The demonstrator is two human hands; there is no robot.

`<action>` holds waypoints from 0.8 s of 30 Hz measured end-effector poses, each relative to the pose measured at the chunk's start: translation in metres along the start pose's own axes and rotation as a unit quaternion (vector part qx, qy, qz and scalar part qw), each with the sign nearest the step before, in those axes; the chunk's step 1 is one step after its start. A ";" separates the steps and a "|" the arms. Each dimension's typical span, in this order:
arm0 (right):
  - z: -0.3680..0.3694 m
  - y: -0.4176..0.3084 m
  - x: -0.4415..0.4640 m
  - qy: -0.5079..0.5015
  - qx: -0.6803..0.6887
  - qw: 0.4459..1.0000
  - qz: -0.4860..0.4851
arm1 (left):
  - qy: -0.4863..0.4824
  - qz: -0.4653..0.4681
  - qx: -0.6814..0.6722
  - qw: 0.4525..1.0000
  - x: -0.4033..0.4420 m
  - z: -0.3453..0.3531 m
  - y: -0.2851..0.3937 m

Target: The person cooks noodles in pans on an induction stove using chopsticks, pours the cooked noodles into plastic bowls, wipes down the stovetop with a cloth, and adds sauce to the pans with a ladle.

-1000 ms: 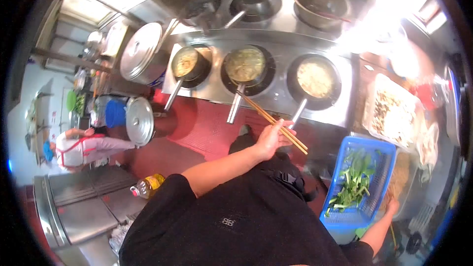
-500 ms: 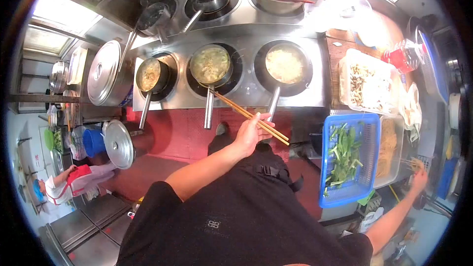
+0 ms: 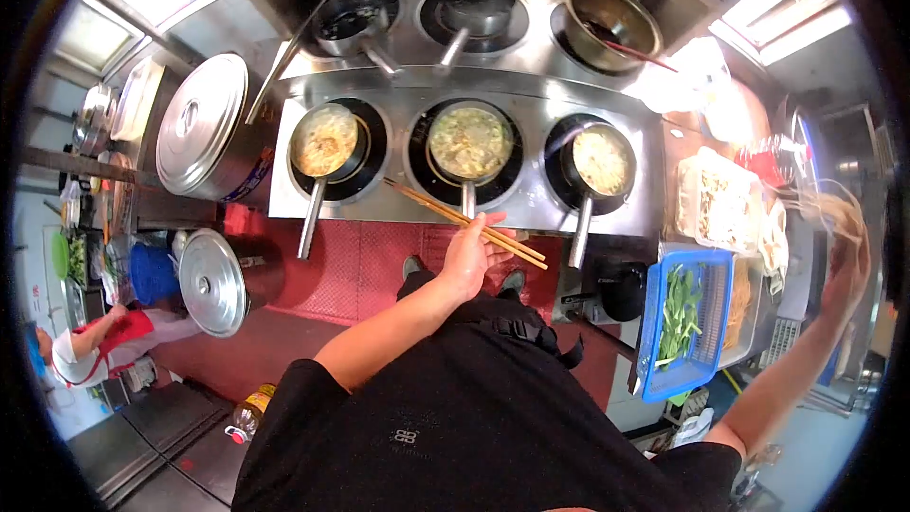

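Observation:
My left hand (image 3: 469,258) is closed around a pair of long wooden chopsticks (image 3: 425,201), held in front of the stove. Their far ends are near the handle of the middle saucepan (image 3: 470,144), full of cloudy broth and food. Similar contents fill the left saucepan (image 3: 325,144) and the right saucepan (image 3: 599,161). At far right, my right hand (image 3: 846,232) is raised and smeared by motion. Pale strands of noodles (image 3: 817,207) trail from it, near a clear tub of chopped mushroom-like pieces (image 3: 716,197). The individual fingers cannot be made out.
A blue basket (image 3: 716,322) with leafy greens (image 3: 679,318) stands at right, beside a container of noodles (image 3: 738,308). More pans and a metal bowl (image 3: 616,14) occupy the back burners. Large lidded pots (image 3: 210,283) stand at left. A person in a red apron (image 3: 118,337) is farther left.
My right hand has swung up and away from the noodle container with the noodles. My left hand still grips the chopsticks. The view has shifted, putting the saucepans farther right.

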State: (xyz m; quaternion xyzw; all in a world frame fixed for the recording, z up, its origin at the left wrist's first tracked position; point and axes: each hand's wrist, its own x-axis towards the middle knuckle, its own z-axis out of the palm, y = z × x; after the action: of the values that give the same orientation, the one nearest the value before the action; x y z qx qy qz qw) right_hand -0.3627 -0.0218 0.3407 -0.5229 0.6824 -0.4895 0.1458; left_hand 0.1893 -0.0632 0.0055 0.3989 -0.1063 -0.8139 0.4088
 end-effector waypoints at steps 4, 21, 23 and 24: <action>0.191 -0.088 0.006 -0.015 -0.003 1.000 -0.012 | 0.050 0.010 -0.030 0.998 -0.013 -0.043 0.039; 0.796 -0.148 -0.131 -0.484 0.108 0.866 0.071 | 0.166 0.135 -0.209 0.954 -0.097 -0.195 0.128; 0.831 -0.112 -0.159 -0.481 0.077 0.869 0.090 | 0.165 0.148 -0.209 0.952 -0.096 -0.214 0.128; 0.831 -0.104 -0.175 -0.484 0.038 0.869 0.094 | 0.165 0.157 -0.205 0.952 -0.100 -0.220 0.129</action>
State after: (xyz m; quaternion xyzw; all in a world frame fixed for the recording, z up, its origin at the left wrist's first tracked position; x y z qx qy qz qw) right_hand 0.3595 -0.2979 -0.0260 -0.6218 0.5534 -0.1844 0.5226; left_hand 0.4611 -0.0371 -0.0194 0.4135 0.0702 -0.6669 0.6160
